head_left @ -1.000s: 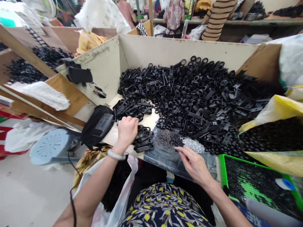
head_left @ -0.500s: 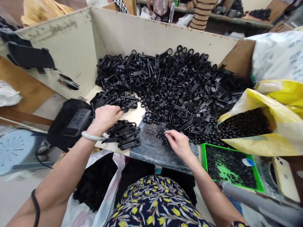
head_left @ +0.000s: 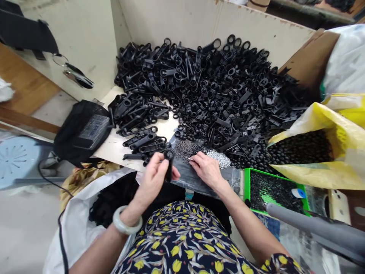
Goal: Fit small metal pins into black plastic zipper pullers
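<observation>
My left hand (head_left: pixel 154 173) is closed around a black plastic lever part (head_left: pixel 169 163) with a round end, held upright near the front edge of the work surface. Beside it lie several similar black lever parts (head_left: pixel 145 140) in a loose group. My right hand (head_left: pixel 207 169) pinches a thin metal pin-like piece (head_left: pixel 189 159) whose exact kind is too small to make out. It hovers at a heap of tiny dark grey metal pieces (head_left: pixel 184 148). A heap of small silver metal pieces (head_left: pixel 222 159) lies just behind that hand.
A large heap of black plastic parts (head_left: pixel 205 83) fills the board-walled bin (head_left: pixel 171 19). To the right are a yellow sack (head_left: pixel 302 118) of small black pieces, a green tray (head_left: pixel 246 186), a phone (head_left: pixel 339 205) and a grey bar (head_left: pixel 302 224). A black pouch (head_left: pixel 82 133) sits left.
My left hand has come from the lever parts toward my body and now holds one of them. My right hand has shifted slightly left and up, still pinching the thin piece. The view has tilted down.
</observation>
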A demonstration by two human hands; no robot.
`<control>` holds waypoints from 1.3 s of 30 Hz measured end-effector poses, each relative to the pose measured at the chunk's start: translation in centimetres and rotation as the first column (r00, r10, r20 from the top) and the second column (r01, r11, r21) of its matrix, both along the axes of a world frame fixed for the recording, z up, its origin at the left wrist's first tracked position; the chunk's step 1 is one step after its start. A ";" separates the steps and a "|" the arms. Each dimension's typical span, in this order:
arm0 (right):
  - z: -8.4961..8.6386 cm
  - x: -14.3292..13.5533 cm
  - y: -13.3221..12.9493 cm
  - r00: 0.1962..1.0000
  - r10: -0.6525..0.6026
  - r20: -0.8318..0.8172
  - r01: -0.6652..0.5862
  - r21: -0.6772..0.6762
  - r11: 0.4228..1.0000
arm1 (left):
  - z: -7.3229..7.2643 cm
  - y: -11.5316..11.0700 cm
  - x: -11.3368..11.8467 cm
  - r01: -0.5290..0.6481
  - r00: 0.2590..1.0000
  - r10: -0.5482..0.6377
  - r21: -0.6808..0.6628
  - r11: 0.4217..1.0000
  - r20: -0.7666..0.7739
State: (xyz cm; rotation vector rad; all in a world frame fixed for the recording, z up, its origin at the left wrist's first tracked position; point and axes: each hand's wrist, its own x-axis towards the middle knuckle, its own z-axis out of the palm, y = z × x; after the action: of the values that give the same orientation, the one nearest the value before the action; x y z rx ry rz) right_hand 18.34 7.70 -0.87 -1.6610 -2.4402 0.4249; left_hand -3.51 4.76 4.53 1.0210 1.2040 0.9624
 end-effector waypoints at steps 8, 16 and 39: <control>0.7 2.2 -1.4 0.995 -0.024 -0.095 0.016 -0.093 0.996 | -4.2 -2.0 3.0 0.048 0.995 -0.027 -0.220 0.974 0.098; -0.3 2.4 -1.9 0.966 -0.113 -0.234 0.102 -0.056 0.993 | -4.4 -1.7 3.1 0.060 0.995 -0.038 -0.233 0.971 0.097; 0.6 -0.1 -2.0 0.837 -0.180 -0.518 0.075 -0.217 0.973 | -3.8 -1.9 3.2 0.158 0.974 -0.107 -0.264 0.951 0.199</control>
State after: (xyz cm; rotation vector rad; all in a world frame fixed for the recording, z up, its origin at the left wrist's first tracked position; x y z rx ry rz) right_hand 18.20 5.67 -0.28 -1.4951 -1.9107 0.9795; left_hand -0.26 2.82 0.69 0.7616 1.0680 0.7384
